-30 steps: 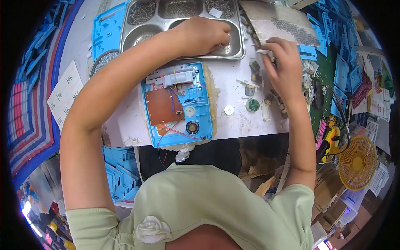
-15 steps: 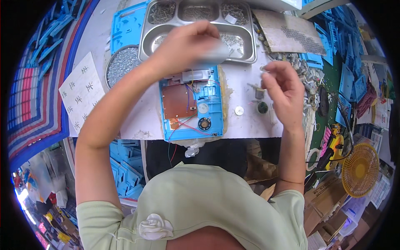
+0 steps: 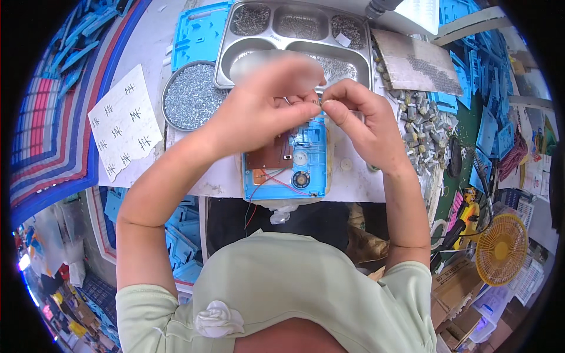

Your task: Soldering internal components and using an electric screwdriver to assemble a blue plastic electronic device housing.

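Above the far part of a blue plastic casing (image 3: pixel 319 162), my two hands meet at the fingertips. My left hand (image 3: pixel 259 112) is closed, its thumb stretched toward the right fingertips; its upper fingers are blurred. Thumb and forefinger of my right hand (image 3: pixel 368 126) are pinched together. Whatever is between the fingers is too small to make out. Inside the casing are a brown circuit board (image 3: pixel 266 159), a round black speaker (image 3: pixel 301 179) and thin red wires (image 3: pixel 281 181). The casing's far end is hidden by my hands.
A compartmented metal tray (image 3: pixel 369 70) with small metal parts stands behind. To the left are a round dish of screws (image 3: pixel 194 97) and a marked paper sheet (image 3: pixel 122 126). Several small motors (image 3: pixel 421 120) lie at right, beyond a white disc (image 3: pixel 346 165). A yellow fan (image 3: pixel 501 250) stands lower right.
My right hand has moved left to meet my left hand, and its fingers have closed into a pinch. My left hand has come down from the tray toward the casing. The view has shifted slightly.
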{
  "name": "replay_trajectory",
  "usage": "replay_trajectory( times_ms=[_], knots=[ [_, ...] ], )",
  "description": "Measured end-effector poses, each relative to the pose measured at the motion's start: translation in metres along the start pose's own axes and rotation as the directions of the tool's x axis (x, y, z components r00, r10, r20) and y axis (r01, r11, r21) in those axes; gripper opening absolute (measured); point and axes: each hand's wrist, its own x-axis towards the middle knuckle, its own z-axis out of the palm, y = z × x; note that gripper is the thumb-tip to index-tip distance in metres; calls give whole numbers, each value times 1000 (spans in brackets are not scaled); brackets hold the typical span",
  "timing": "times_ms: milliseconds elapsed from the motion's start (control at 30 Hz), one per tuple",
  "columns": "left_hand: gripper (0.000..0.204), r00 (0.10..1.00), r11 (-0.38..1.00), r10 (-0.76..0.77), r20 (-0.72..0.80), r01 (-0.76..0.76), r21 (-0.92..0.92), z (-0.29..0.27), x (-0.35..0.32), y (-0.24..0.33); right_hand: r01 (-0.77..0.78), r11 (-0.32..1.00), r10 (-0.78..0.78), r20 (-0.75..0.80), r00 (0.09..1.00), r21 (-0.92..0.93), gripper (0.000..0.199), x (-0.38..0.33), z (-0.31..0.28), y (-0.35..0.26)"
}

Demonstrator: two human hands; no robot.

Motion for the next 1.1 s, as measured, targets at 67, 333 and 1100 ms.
replay_trajectory(
  times_ms=[67,333,1100],
  knots=[
    [33,965,903,-235,113,260,-343,-11,8,6,-11,980,8,-15,1000,-199,13,2,-5,-5],
    [27,909,782,-396,129,408,-471,-27,14,0,47,537,52,89,995,-842,21,37,-21,28],
    [13,917,719,-398,-5,309,-622,31,-81,-7,42,984,-42,-2,999,-173,20,-42,29,-39]
  ],
)
